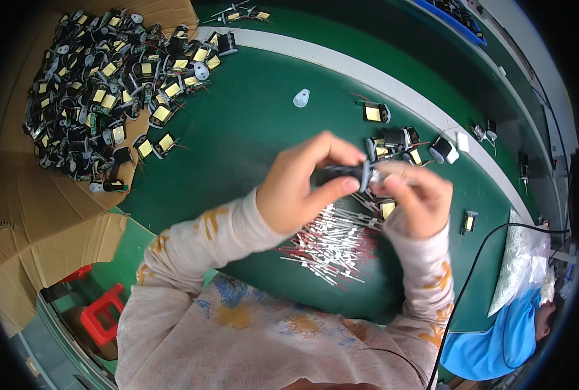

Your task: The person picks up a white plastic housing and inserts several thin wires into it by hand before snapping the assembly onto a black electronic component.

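My left hand (289,185) holds a small black housing with a grey rim (365,175) between thumb and fingers, above the middle of the green table. My right hand (426,195) is closed in a pinch right at that rim. A small pale, shiny bit (376,176) shows by its fingertips, too blurred to name. Below both hands lies a heap of thin white rods with red wires (332,244). Partly behind my right hand is a black part with a yellow pad (387,209).
A cardboard box (62,201) at the left holds a big pile of black parts with yellow pads (107,84). One grey teardrop-shaped cap (301,98) lies beyond my hands. Several black parts (400,138) sit at the right, near a black cable (475,266) and a plastic bag (523,260).
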Available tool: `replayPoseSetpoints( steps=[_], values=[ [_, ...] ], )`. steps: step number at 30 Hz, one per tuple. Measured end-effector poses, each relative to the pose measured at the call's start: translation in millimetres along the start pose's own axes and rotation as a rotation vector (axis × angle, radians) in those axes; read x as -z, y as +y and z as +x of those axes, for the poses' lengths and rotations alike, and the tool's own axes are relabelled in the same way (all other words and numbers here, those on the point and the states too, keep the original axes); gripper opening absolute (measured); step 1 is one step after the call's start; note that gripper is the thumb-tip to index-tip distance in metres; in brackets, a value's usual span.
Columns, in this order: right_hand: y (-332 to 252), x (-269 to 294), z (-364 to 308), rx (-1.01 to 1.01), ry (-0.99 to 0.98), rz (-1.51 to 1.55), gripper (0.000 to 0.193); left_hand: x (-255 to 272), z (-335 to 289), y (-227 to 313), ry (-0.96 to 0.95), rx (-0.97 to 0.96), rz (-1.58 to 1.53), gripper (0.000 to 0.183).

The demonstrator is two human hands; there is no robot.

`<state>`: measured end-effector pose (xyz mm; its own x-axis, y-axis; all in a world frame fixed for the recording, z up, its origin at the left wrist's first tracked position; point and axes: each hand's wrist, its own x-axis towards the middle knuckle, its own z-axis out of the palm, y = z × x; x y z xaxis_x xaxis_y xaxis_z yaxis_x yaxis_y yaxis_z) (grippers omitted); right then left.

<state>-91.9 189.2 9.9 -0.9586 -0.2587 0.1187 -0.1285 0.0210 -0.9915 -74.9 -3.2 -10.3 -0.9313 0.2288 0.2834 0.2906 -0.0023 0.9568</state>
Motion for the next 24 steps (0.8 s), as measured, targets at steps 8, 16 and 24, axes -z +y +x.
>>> replayPoseSetpoints(
  steps=[8, 16, 24],
  values=[
    [83, 135, 160, -0.306, 0.506, 0.385, 0.026, 9, 103, -77, -0.156, -0.303, 0.999, 0.022],
    [71, 140, 140, -0.243, 0.581, -0.071, 0.056, -17, 129, -78, -0.370, -0.140, 1.198, 0.016],
    [9, 22, -11, 0.066, -0.238, -0.688, 0.016, 21, 83, -59, -0.072, -0.179, 0.955, 0.034]
  ],
)
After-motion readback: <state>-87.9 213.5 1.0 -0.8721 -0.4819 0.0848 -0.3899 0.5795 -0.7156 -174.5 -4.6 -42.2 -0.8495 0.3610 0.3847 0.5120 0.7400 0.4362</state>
